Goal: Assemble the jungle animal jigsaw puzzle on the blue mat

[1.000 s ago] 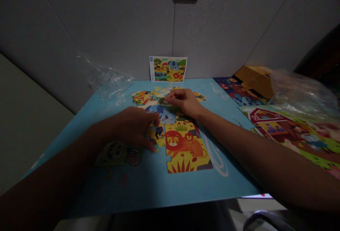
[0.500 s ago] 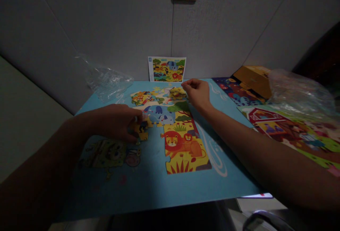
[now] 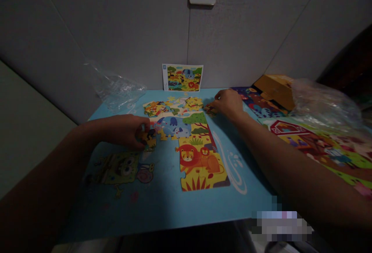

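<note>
My left hand [image 3: 128, 131] is closed around the edge of a yellow puzzle piece with a dark figure [image 3: 150, 138], left of the blue elephants [image 3: 176, 126]. To the right of the loose pieces, my right hand [image 3: 229, 104] pinches a small dark-looking puzzle piece [image 3: 210, 109] close to the tabletop. The partly joined puzzle shows elephants above and an orange lion [image 3: 188, 158] with a cub below. Beyond it lie loose pieces in two heaps, a left heap [image 3: 156, 108] and a yellow right heap [image 3: 194, 104].
A picture card [image 3: 183, 78] leans on the wall. Crumpled clear plastic [image 3: 120, 92] lies at the back left. On the right are a farm picture [image 3: 322, 144], an orange box [image 3: 274, 92] and a clear plastic bag [image 3: 325, 100]. The blue tabletop [image 3: 162, 210] carries a cartoon print.
My right hand has moved right, away from the yellow heap, and a piece now shows at its fingertips. My left hand has shifted slightly left with its piece.
</note>
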Demonstrator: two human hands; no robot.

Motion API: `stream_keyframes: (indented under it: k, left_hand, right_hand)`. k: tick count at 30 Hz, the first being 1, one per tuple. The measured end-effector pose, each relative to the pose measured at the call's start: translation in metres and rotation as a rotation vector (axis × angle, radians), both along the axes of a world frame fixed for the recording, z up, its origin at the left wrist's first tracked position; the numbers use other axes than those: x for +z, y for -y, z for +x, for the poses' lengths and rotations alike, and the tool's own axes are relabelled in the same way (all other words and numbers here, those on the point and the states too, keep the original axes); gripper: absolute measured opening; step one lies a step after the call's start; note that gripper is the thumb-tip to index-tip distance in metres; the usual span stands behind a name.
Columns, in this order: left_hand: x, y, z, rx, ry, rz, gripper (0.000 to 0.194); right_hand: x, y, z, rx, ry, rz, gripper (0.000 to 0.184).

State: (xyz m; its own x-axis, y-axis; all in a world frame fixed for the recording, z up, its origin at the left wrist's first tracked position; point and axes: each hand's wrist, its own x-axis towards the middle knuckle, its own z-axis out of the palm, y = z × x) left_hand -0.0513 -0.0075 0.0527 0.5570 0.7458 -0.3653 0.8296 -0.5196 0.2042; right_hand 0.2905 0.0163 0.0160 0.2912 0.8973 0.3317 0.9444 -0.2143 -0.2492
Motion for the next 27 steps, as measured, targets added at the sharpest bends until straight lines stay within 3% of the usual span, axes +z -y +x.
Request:
stream_keyframes:
  k: [6, 15, 18, 23, 27]
  left_hand:
    - [0.004, 0.000, 0.000, -0.008, -0.047, -0.015, 0.038]
    - [-0.006, -0.007, -0.012, 0.014, 0.029, -0.024, 0.027]
    - [-0.007, -0.008, -0.015, 0.047, -0.003, 0.019, 0.029]
    - [-0.009, -0.012, -0.019, 0.073, -0.017, 0.052, 0.031]
    - [-0.009, -0.015, -0.020, 0.087, -0.061, 0.058, 0.033]
  right_hand:
    - [0.000, 0.000, -0.003, -0.007, 0.036, -0.063, 0.037]
    - [0.020, 0.005, 0.002, -0.139, 0.012, -0.069, 0.039]
    - [0.021, 0.005, 0.003, -0.111, 0.045, -0.167, 0.042]
    - [0.016, 0.003, 0.004, 0.000, 0.066, -0.419, 0.064]
    - [0.009, -0.001, 0.008, 0.035, 0.040, -0.431, 0.061]
